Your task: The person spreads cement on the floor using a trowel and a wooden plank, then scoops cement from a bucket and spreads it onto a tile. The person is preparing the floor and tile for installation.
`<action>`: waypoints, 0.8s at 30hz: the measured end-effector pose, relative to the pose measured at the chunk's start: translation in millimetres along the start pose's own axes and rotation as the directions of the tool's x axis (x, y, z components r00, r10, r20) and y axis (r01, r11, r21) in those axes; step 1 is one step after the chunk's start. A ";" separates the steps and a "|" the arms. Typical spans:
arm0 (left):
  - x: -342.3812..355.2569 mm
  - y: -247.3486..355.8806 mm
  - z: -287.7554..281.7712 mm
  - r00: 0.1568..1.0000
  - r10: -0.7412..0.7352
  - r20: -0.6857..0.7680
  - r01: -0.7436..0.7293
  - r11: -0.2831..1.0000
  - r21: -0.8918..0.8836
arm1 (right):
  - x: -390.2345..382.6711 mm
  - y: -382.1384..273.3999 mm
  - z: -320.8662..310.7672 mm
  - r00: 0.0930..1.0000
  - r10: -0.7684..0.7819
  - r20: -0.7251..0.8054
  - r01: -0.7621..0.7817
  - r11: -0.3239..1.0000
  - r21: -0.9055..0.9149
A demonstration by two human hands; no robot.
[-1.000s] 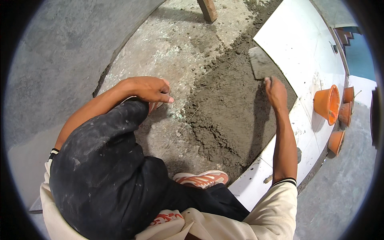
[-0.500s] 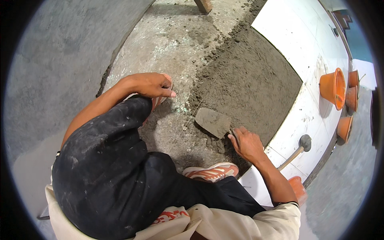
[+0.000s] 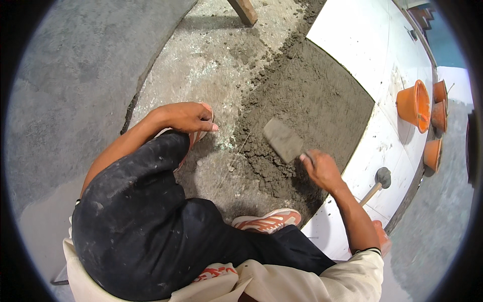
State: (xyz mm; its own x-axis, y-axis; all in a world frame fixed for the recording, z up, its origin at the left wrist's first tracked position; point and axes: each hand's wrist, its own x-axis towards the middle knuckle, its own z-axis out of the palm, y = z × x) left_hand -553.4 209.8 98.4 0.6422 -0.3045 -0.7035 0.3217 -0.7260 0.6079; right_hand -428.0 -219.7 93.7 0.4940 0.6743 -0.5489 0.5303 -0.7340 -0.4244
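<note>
Right hand gripping trowel handle, blade near left edge of mortar bed. Left hand by bent knee, fingers partly hidden, can't tell if closed. Rubber mallet, orange bucket toward white floor tiles' right edge.
</note>
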 end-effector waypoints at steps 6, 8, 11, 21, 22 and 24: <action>-0.5 -0.1 -0.4 1.000 -0.026 -0.001 0.026 1.000 -0.009 | 34.5 3.2 -20.8 0.969 0.053 -0.240 -0.064 0.997 -0.039; -0.1 0.5 -0.1 1.000 -0.021 0.005 0.021 1.000 -0.013 | 63.1 14.1 -39.3 0.931 0.084 -0.355 -0.125 0.988 -0.094; 1.3 -0.7 0.0 0.999 -0.031 0.016 0.031 0.999 -0.010 | 100.0 24.8 -61.1 0.912 0.028 -0.410 -0.125 0.969 -0.212; -4.5 -13.6 0.9 0.996 -0.082 0.029 0.083 0.996 -0.021 | 154.5 27.0 -168.2 0.850 -0.225 -0.476 -0.205 0.691 -0.693; -4.9 -14.0 0.2 0.997 -0.075 0.021 0.076 0.997 -0.019 | 157.9 25.4 -172.8 0.830 -0.347 -0.437 -0.133 0.638 -0.759; -5.8 -14.3 -1.1 0.999 -0.053 0.009 0.053 0.999 -0.011 | 164.0 21.2 -172.3 0.789 -0.520 -0.327 0.005 0.538 -0.843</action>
State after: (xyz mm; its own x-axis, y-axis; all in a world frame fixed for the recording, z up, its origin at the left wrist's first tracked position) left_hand -560.9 222.6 94.1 0.6181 -0.2707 -0.7380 0.3630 -0.7344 0.5734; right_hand -217.1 -110.7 118.7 0.3395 0.9403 0.0229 0.8685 -0.3227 0.3762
